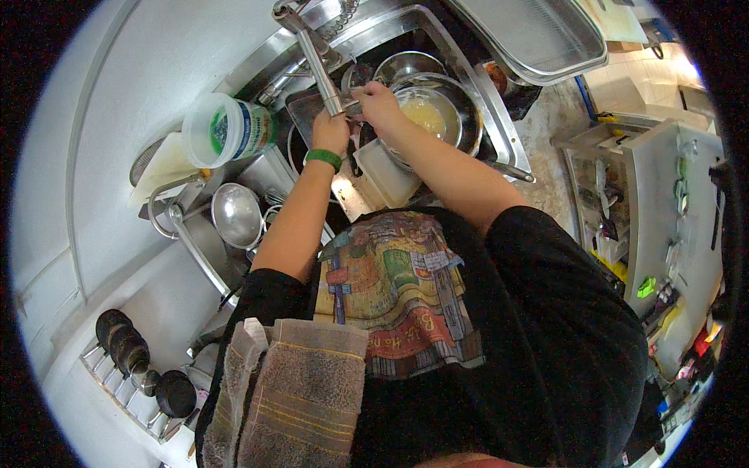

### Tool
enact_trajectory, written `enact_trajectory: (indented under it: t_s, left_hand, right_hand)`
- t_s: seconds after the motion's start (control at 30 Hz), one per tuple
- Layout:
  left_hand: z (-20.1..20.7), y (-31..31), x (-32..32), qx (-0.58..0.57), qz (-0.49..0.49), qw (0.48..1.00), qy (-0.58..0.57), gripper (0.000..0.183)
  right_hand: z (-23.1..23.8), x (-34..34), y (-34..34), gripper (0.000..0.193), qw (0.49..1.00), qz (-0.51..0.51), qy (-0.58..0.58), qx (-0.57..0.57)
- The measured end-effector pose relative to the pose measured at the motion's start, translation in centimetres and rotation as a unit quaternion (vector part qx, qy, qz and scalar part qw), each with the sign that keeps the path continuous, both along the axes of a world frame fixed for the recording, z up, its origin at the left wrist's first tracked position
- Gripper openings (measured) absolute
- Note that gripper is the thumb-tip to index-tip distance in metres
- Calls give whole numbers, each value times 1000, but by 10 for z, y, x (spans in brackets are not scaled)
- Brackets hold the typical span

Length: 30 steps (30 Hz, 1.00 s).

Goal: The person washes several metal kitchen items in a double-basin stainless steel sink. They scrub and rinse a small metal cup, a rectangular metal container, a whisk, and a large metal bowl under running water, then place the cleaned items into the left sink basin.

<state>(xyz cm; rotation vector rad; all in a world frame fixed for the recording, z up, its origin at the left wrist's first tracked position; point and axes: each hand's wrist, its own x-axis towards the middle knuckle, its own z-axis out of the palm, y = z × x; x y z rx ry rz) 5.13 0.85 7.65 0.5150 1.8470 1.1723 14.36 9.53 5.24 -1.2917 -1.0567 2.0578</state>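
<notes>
Both of my hands are together over the sink (505, 129), at the outlet of the metal faucet (312, 58). My left hand (331, 132), below a green wristband, has its fingers curled beside the outlet. My right hand (380, 108) reaches in from the right with its fingers bent closed. A small dark grey piece shows between the hands, too covered to name. Beside the right hand sits a metal bowl (451, 129) holding yellowish liquid, with another steel bowl (409, 62) behind it. A whitish rectangular container (390, 178) lies below my hands.
A clear plastic bucket (204, 129) stands left of the sink, near a steel bowl (236, 214) and a whisk (273, 198). Beyond the sink's right side is a mesh-bottomed metal tray (538, 39). Frying pans (176, 394) hang lower left; shelving (655, 171) stands at right.
</notes>
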Motion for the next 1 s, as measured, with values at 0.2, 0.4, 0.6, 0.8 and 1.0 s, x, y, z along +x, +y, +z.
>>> enact_trajectory:
  t_s: [0.2,0.4,0.6,0.8,1.0]
  left_hand:
    - [0,-2,3,29,-7,998,-48,31]
    - [11,2,5,-3,-32,993,116,39]
    - [3,-29,-15,68,-170,969,166,44]
    - [-3,-42,-7,-122,-235,931,249,39]
    - [-1,-51,-14,-143,44,961,-233,26]
  right_hand:
    - [31,15,-3,23,995,58,-59,48]
    - [19,11,-6,19,993,95,-56,35]
    - [18,11,2,9,974,58,162,-147]
    - [-25,13,12,30,972,58,156,-165]
    - [-34,74,19,45,850,221,-386,284]
